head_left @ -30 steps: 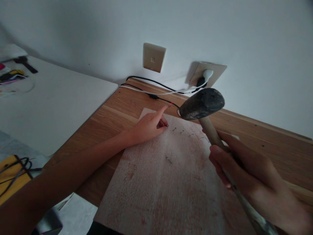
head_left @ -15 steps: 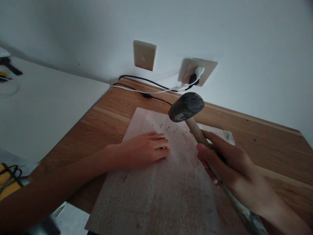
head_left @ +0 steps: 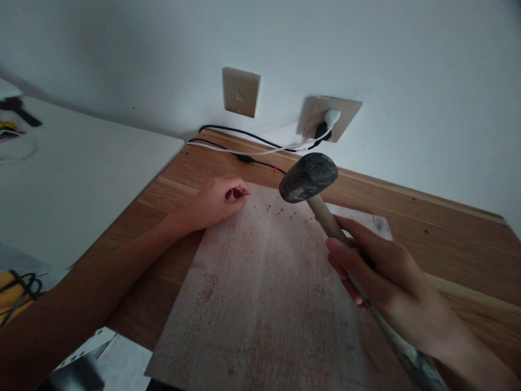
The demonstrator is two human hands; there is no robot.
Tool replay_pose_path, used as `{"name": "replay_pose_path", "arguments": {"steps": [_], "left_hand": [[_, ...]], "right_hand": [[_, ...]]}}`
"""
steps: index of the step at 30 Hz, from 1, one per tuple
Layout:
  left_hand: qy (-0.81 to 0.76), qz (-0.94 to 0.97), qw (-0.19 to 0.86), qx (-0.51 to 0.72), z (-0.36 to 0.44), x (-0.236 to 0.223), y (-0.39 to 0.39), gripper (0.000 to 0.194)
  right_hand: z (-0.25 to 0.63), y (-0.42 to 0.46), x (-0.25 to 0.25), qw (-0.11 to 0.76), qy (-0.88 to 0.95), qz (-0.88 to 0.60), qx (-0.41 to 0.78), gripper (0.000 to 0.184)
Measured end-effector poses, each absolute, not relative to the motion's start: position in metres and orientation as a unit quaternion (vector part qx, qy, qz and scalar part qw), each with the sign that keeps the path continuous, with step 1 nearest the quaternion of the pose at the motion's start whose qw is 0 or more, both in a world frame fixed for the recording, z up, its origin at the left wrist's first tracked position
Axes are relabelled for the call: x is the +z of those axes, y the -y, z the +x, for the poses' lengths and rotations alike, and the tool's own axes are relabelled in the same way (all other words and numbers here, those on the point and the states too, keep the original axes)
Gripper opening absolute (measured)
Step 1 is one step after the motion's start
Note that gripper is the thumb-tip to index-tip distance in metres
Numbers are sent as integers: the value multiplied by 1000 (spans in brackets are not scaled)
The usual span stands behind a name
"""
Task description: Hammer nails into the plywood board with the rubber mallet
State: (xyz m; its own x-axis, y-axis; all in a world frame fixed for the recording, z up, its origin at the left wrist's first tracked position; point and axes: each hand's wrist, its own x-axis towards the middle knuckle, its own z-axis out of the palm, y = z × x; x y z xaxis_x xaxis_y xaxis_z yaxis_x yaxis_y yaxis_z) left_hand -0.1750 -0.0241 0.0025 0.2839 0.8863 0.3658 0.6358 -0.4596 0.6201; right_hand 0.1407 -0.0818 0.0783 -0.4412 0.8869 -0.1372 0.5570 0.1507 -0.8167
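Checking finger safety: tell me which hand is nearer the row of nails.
Left. The left hand pinches beside the row of nails; the right hand grips the hammer handle farther back.

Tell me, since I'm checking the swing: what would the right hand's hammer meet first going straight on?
Probably the row of small nails in the pale plywood board; the dark hammer head hangs over them, though depth is unclear.
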Motion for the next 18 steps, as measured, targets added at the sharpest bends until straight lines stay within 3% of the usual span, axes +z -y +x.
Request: {"name": "replay_pose_path", "arguments": {"steps": [9,18], "left_hand": [[-431,834,168,300,-170,-1,26,21],[-453,810,182,325,-164,-3,27,17]], "right_hand": [[135,80,78,192,733,-491,430,35],[138,81,75,197,724,-482,452,37]]}}
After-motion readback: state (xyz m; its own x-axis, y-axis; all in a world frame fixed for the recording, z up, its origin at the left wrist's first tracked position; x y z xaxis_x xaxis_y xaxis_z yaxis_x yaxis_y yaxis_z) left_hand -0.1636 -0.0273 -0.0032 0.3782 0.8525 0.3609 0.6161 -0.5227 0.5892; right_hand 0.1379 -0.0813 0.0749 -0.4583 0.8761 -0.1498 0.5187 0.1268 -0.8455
